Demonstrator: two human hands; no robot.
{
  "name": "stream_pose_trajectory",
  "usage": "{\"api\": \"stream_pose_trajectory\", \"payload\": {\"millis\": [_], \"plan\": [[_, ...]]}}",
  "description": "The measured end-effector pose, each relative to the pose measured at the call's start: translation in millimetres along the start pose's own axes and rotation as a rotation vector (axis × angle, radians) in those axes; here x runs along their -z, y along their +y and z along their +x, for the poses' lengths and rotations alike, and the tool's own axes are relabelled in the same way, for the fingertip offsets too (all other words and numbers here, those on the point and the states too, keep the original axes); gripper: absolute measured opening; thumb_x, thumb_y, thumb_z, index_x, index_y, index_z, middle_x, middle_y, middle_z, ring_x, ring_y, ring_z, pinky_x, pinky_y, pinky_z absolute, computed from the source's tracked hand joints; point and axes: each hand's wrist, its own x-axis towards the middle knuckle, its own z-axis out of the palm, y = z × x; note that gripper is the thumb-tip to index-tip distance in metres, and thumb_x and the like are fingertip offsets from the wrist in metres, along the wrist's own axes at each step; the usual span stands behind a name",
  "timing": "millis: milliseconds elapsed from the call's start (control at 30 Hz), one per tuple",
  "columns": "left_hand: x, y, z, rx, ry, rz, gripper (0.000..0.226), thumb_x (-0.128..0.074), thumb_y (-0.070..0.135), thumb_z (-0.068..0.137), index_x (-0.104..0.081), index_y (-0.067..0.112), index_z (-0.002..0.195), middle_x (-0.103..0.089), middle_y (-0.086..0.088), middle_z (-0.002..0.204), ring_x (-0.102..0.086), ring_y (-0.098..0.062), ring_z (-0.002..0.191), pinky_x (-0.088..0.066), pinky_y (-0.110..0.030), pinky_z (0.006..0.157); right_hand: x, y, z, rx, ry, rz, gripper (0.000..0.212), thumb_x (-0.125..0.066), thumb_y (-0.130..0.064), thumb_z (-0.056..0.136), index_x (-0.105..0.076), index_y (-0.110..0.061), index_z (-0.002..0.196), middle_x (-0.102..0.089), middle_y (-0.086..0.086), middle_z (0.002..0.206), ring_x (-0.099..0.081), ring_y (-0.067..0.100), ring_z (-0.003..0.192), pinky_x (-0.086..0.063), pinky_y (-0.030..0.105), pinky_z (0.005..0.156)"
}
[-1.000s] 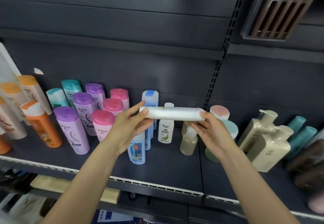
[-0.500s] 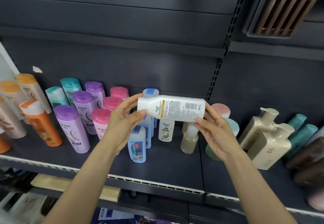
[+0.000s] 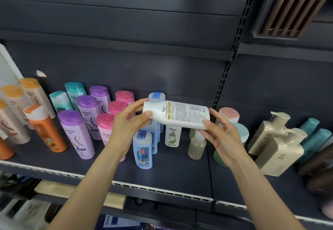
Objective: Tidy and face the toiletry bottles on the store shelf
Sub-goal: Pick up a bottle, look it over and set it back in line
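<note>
White and lying on its side, one bottle (image 3: 177, 114) is held up in the middle of the frame, above the dark shelf (image 3: 180, 172), with its small-print label facing up. The left hand (image 3: 128, 123) pinches the cap end between thumb and curled fingers, and the right hand (image 3: 222, 139) pinches the bottom end the same way. Standing on the shelf behind are three purple bottles (image 3: 76, 132), three pink-capped bottles (image 3: 106, 130), one orange bottle (image 3: 46, 129) at the left, one small white bottle (image 3: 170, 136) under the held one, and two beige pump bottles (image 3: 277, 148) at the right.
</note>
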Motion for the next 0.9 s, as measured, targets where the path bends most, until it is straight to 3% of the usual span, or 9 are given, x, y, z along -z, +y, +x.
{"api": "stream_pose_trajectory", "payload": {"millis": [200,400,567,700,800,833,900], "plan": [[-5.1,4.5,2.7,-0.004,0.066,0.084,0.023,-0.064,0.004,0.084,-0.067,0.025,0.093,-0.071,0.010,0.087,-0.069,-0.007,0.081,-0.056,-0.017,0.069,-6.4,6.8,3.9,-0.095,0.071,0.038,0.017,-0.057,-0.011,0.091,-0.066,-0.003,0.102,-0.072,0.008,0.095,-0.071,0.011,0.083,-0.057,0.018,0.069],[-4.6,8.7,4.5,0.004,-0.009,0.206,0.023,-0.071,0.010,0.079,-0.068,0.025,0.096,-0.072,0.004,0.093,-0.069,-0.021,0.089,-0.057,-0.031,0.082,-1.6,16.1,16.6,-0.260,0.112,0.031,0.023,-0.057,-0.014,0.092,-0.063,0.008,0.094,-0.067,0.020,0.100,-0.070,0.024,0.083,-0.058,0.022,0.070],[-15.1,6.5,9.2,0.000,0.108,0.268,0.018,-0.074,0.014,0.077,-0.065,0.024,0.089,-0.070,0.012,0.080,-0.067,-0.010,0.082,-0.056,-0.030,0.078,2.4,33.5,27.7,-0.317,0.064,-0.033,0.029,-0.059,-0.017,0.091,-0.062,0.011,0.099,-0.067,0.022,0.099,-0.071,0.027,0.081,-0.059,0.023,0.070],[-28.9,0.1,15.1,-0.051,0.156,0.469,0.021,-0.077,0.023,0.075,-0.062,0.027,0.087,-0.067,0.011,0.085,-0.065,-0.006,0.078,-0.053,-0.022,0.072,6.8,47.1,38.4,-0.278,0.039,-0.384,0.024,-0.061,-0.017,0.091,-0.067,0.006,0.094,-0.071,0.021,0.094,-0.072,0.027,0.079,-0.058,0.029,0.079],[-37.3,-12.7,26.3,-0.041,0.120,0.621,0.024,-0.079,0.027,0.073,-0.062,0.021,0.089,-0.066,0.010,0.084,-0.061,0.006,0.068,-0.048,-0.010,0.063,14.1,46.2,50.3,-0.115,0.065,-0.893,0.017,-0.063,-0.021,0.089,-0.071,-0.005,0.089,-0.072,0.014,0.089,-0.070,0.023,0.076,-0.056,0.030,0.075],[-39.6,-18.5,29.9,-0.033,0.106,0.673,0.026,-0.079,0.029,0.073,-0.062,0.019,0.089,-0.066,0.009,0.084,-0.061,0.006,0.068,-0.048,-0.009,0.063,17.7,44.6,54.6,-0.031,0.057,-1.080,0.019,-0.062,-0.022,0.089,-0.070,-0.006,0.094,-0.070,0.012,0.090,-0.068,0.023,0.080,-0.053,0.029,0.073],[-45.0,-32.0,36.5,-0.013,0.073,0.769,0.030,-0.080,0.032,0.071,-0.062,0.017,0.090,-0.068,0.006,0.087,-0.064,-0.006,0.077,-0.052,-0.021,0.072,24.5,41.7,63.8,0.113,0.013,-1.352,0.023,-0.061,-0.023,0.090,-0.067,-0.007,0.106,-0.065,0.012,0.098,-0.062,0.025,0.090,-0.044,0.027,0.074]]}}
